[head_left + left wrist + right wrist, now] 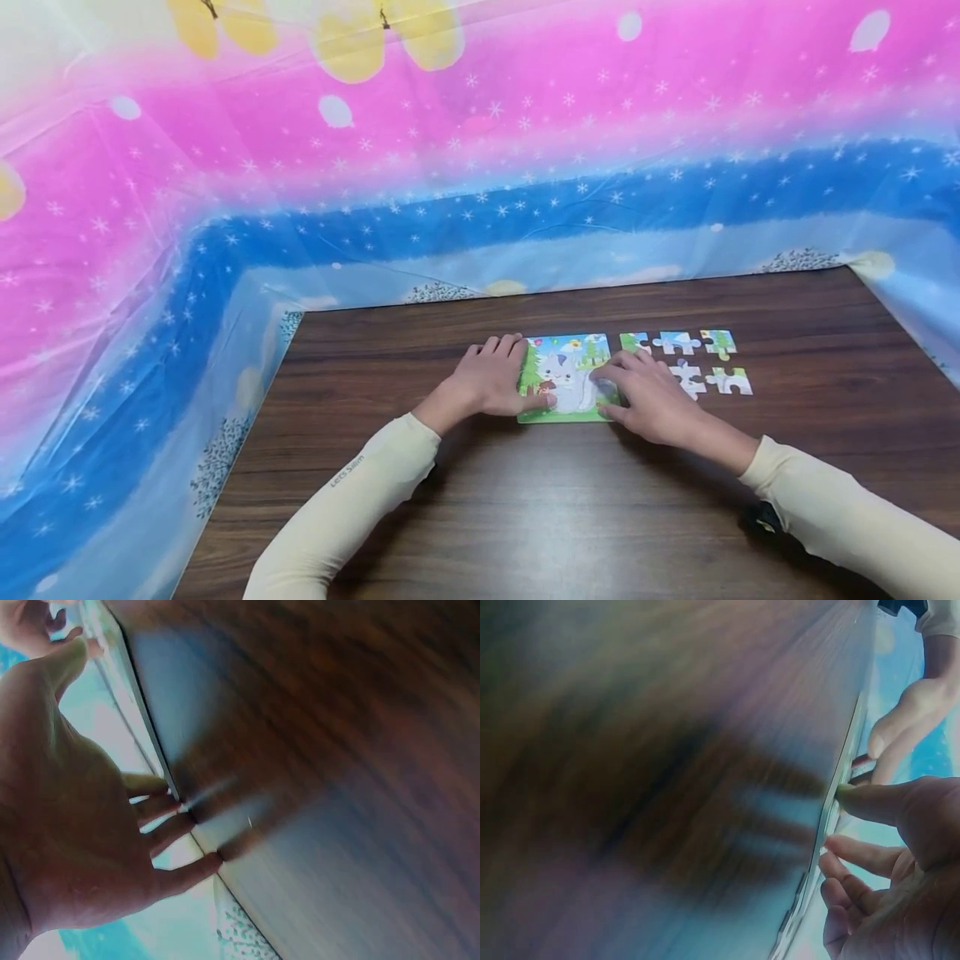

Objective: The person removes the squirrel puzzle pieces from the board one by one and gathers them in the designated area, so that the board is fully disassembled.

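Note:
A picture puzzle (566, 350) with a grey cat lies on the table, held in a thin flat board. At its left edge rests my left hand (491, 379), thumb stretched over the lower part of the picture and fingers extended along the side. My right hand (652, 400) touches the puzzle's right side, thumb and index fingertips set apart on it. In the right wrist view, the right hand's other fingers (847, 892) are loosely bent beside the board's edge (829, 810). The left wrist view shows the left hand (82, 810) with fingers spread.
Several loose puzzle pieces (677, 342) lie in two rows right of the board, some partly covered by the right hand. The brown wooden table (540, 517) ends at a pink and blue printed cloth (480, 200) hanging behind and at the sides.

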### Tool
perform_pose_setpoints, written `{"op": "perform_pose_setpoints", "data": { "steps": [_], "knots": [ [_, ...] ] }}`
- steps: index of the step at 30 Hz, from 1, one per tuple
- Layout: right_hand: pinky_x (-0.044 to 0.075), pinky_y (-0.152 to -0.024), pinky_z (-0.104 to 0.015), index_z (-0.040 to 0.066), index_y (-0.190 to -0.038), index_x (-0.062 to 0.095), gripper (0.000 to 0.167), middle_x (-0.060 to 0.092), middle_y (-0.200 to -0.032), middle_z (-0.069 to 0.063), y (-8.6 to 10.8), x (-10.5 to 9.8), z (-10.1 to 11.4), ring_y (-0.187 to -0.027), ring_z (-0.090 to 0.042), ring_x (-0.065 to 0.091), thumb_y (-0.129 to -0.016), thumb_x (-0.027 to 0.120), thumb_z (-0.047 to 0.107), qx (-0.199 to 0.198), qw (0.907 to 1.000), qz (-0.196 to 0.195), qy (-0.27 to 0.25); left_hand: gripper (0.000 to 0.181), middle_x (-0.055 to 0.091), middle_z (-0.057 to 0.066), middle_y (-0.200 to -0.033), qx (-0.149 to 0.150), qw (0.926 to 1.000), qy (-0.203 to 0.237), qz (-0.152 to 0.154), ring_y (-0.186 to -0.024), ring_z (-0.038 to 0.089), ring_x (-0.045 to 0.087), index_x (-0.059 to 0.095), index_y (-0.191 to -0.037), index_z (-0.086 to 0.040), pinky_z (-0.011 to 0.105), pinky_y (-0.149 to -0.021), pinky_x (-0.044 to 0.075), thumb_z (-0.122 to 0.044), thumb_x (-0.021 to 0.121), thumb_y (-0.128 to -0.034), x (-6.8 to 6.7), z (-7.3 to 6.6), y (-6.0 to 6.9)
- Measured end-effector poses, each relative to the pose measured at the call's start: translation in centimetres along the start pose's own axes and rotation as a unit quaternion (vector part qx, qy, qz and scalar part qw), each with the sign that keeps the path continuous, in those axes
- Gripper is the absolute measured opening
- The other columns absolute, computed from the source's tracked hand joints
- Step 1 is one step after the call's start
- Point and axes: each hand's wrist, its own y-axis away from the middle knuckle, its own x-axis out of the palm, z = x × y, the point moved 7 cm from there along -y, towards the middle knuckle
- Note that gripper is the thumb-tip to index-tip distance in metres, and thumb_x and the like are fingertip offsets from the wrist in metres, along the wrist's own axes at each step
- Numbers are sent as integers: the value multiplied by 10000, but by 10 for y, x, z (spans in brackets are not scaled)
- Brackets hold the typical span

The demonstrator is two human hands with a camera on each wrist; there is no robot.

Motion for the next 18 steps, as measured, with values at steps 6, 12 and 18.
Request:
{"op": "perform_pose_setpoints", "data": {
  "steps": [6, 12, 18],
  "knots": [
    [480, -943, -564, 98, -1337, 693, 483, 669, -1298, -133, -3, 3, 0, -1236, -360, 597, -911, 842, 268, 138, 9997, 153, -110, 1258, 208, 84, -1775, -353, 9986, -377, 96, -1626, 314, 262, 157, -1712, -141, 565, -1282, 324, -987, 418, -818, 13, -2, -12],
    [503, -869, -506, 78, -1300, 680, 473, 673, -1155, -86, -7, 4, 1, -1083, -273, 617, -897, 856, 253, 133, 9986, 254, -448, 1275, 192, 57, -1779, -482, 9980, -381, 116, -1627, 297, 262, 144, -1715, -174, 553, -1283, 325, -1006, 426, -791, 17, 2, -16],
    [510, -875, -502, 85, -1284, 673, 435, 676, -1146, -87, -8, 4, -1, -1070, -272, 614, -894, 844, 171, 271, 9955, 260, -870, 1272, 195, 58, -1777, -463, 9986, -234, 85, -1622, 298, 267, 147, -1714, -178, 564, -1284, 316, -1003, 436, -790, 18, 4, -14]
  ]
}}
